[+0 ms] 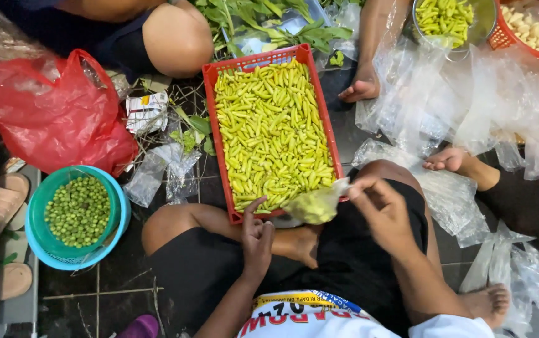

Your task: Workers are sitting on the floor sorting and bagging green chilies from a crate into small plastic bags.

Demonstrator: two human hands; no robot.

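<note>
A red plastic crate full of yellow-green chilies lies on the dark floor in front of my crossed legs. My right hand pinches the top of a small clear plastic bag that holds some chilies, at the crate's near right corner. My left hand rests by my knee at the crate's near edge, fingers loosely curled, holding nothing that I can see.
At left are a teal bowl of small green round fruits and a red plastic bag. Clear plastic bags are heaped at right. Other people's legs and feet surround the crate. A metal bowl of chilies and leafy greens sit beyond.
</note>
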